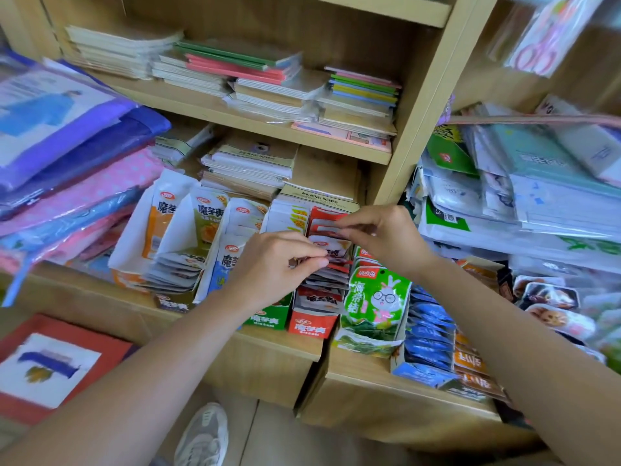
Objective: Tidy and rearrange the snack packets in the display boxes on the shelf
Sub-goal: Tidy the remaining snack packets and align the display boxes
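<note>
Wooden shelf (pixel 279 351) carries a row of open display boxes, notebook stacks (pixel 248 163) behind them, plastic-wrapped goods piled on both sides. Orange display box (pixel 134 274) far left, packets inside slumped forward. The green display box (pixel 265 319) is mostly hidden under the left wrist. Red display box (pixel 312 326) mid-row is the one being worked, red-and-white packets (pixel 327 247) standing in a file inside it. Seaweed packets (pixel 373 304) sit just to its right, then blue packets (pixel 430 331), loosely overlapped.

Left hand (pixel 272 264): fingers curled, pinching packet edges around the middle of the red box. Right hand (pixel 383 237): thumb and fingertips pinching a packet top further back in the same box.

Progress, my read: early to middle. Red box is half straightened, and the orange box and right-side packets still look untidy, so several boxes are left.
</note>
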Action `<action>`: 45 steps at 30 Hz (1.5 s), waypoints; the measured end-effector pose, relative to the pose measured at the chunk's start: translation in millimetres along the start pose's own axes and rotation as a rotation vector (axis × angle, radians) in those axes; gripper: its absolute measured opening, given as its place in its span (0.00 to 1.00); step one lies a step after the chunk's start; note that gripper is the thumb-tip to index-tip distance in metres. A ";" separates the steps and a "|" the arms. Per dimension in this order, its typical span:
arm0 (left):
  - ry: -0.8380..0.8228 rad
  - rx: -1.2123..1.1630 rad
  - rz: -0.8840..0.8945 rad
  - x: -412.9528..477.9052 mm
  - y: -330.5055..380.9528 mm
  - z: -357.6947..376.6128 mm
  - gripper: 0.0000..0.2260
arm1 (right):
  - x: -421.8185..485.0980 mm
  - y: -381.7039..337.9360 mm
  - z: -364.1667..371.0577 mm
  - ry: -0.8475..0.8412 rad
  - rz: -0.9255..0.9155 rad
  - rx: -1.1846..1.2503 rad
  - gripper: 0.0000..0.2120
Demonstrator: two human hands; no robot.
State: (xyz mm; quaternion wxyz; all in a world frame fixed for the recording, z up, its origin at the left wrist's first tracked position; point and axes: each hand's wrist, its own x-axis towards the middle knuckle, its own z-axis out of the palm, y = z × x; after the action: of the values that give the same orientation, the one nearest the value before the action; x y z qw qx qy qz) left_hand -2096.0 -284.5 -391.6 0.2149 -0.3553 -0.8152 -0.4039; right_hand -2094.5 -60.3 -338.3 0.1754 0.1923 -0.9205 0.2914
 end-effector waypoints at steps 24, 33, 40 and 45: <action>-0.317 0.240 -0.195 -26.9 -23.6 -21.7 0.07 | -50.1 -17.9 61.4 -0.217 -0.141 -0.668 0.29; -0.193 0.222 -0.107 -62.8 -8.5 -10.6 0.12 | -74.0 -22.0 39.4 0.025 -0.254 -0.381 0.24; -0.082 0.112 -0.053 -65.9 -4.9 6.7 0.14 | -107.2 -11.5 64.0 0.151 -0.246 -0.363 0.06; -0.014 0.222 -0.012 -62.9 -6.5 14.4 0.08 | -111.6 -6.6 81.5 0.197 -0.156 -0.364 0.06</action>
State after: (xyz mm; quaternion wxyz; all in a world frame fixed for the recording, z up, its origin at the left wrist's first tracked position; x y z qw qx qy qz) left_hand -2060.6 -301.1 -443.4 0.2445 -0.3273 -0.8585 -0.3099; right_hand -2012.3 -86.4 -446.4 0.3185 0.1984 -0.9187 0.1232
